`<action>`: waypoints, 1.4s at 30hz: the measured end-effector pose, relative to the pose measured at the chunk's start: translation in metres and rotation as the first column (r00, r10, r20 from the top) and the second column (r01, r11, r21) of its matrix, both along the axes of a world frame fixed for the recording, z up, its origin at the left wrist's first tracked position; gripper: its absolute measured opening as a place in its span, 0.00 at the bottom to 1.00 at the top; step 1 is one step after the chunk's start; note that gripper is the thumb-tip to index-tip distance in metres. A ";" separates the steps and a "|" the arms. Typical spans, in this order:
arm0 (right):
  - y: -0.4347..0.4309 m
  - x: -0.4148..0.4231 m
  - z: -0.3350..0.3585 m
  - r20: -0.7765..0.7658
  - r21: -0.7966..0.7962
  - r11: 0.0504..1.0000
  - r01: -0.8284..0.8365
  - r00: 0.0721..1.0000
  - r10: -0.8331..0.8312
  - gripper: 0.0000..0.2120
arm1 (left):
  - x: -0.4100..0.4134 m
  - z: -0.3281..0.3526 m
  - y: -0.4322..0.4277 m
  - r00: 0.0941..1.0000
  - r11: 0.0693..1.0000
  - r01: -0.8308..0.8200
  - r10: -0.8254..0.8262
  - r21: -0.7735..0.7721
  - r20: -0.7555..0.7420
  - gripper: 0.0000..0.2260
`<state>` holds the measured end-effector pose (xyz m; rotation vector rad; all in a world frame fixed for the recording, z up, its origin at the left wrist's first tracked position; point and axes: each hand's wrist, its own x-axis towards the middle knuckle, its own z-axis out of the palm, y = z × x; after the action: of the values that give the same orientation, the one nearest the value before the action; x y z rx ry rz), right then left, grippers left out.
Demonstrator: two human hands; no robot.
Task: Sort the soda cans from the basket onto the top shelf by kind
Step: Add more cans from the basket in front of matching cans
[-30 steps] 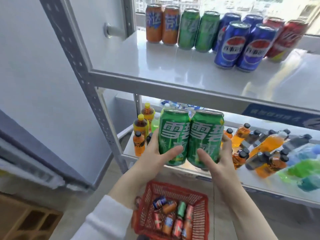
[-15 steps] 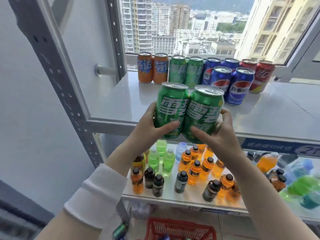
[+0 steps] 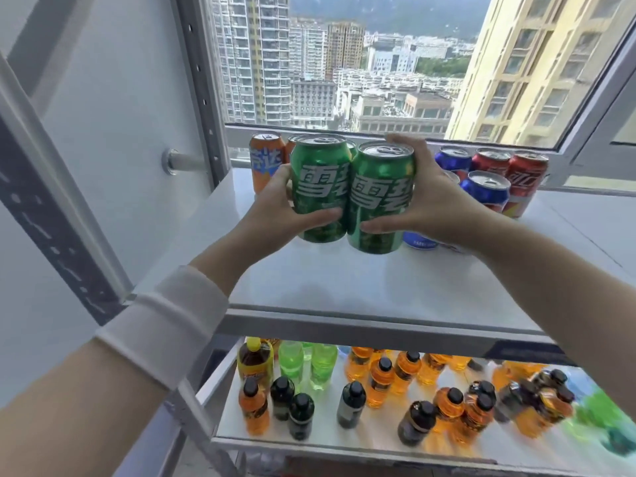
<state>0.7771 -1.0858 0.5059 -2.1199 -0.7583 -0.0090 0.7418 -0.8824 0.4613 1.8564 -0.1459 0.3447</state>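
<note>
I hold two green cans [image 3: 320, 187] side by side over the top shelf [image 3: 344, 280], fingers of my left hand [image 3: 275, 215] wrapped round one, those of my right hand [image 3: 437, 208] round the other. Orange cans [image 3: 266, 160], blue cans [image 3: 485, 189] and red cans [image 3: 526, 177] already stand grouped at the back; this pair is not yet down. The basket is out of view.
</note>
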 end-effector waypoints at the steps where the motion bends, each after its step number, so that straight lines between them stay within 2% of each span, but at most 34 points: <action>1: 0.004 0.006 0.000 -0.013 0.002 1.000 0.011 1.000 -0.011 0.44 | 0.007 -0.001 0.003 1.000 1.000 0.000 0.000 0.006 -0.011 0.27; 3: 0.011 0.017 -0.003 -0.041 -0.011 1.000 0.029 0.999 -0.029 0.42 | 0.019 -0.006 0.008 1.000 1.000 -0.004 0.004 0.010 -0.026 0.28; 8: 0.023 0.041 -0.015 -0.063 -0.054 0.994 0.091 0.994 -0.094 0.42 | 0.041 -0.020 0.016 0.998 0.998 0.011 -0.008 0.059 -0.061 0.30; 12: 0.032 0.052 -0.018 -0.058 -0.165 0.979 0.118 0.990 -0.129 0.41 | 0.055 -0.032 0.021 0.996 0.997 0.031 -0.025 0.072 -0.081 0.32; 20: 0.037 0.056 -0.005 0.110 -0.475 0.870 0.134 0.990 -0.093 0.44 | 0.066 -0.044 0.025 0.995 0.994 0.039 -0.029 0.103 -0.091 0.35; 27: 0.036 0.066 0.002 0.188 -0.614 0.775 0.152 0.981 -0.043 0.45 | 0.068 -0.039 0.020 0.994 0.989 0.082 -0.072 0.122 -0.081 0.33; 32: 0.031 0.070 0.007 0.213 -0.665 0.733 0.139 0.977 0.008 0.45 | 0.073 -0.039 0.016 0.992 0.984 0.103 -0.090 0.147 -0.089 0.33; 42: 0.020 0.075 0.008 0.271 -0.707 0.679 0.201 0.963 -0.003 0.44 | 0.083 -0.041 0.002 0.993 0.983 0.082 -0.066 0.164 -0.103 0.32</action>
<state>0.8524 -1.0660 0.5136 -2.9833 -0.8806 -0.0392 0.8245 -0.8801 0.4200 2.0241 -0.1820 0.1946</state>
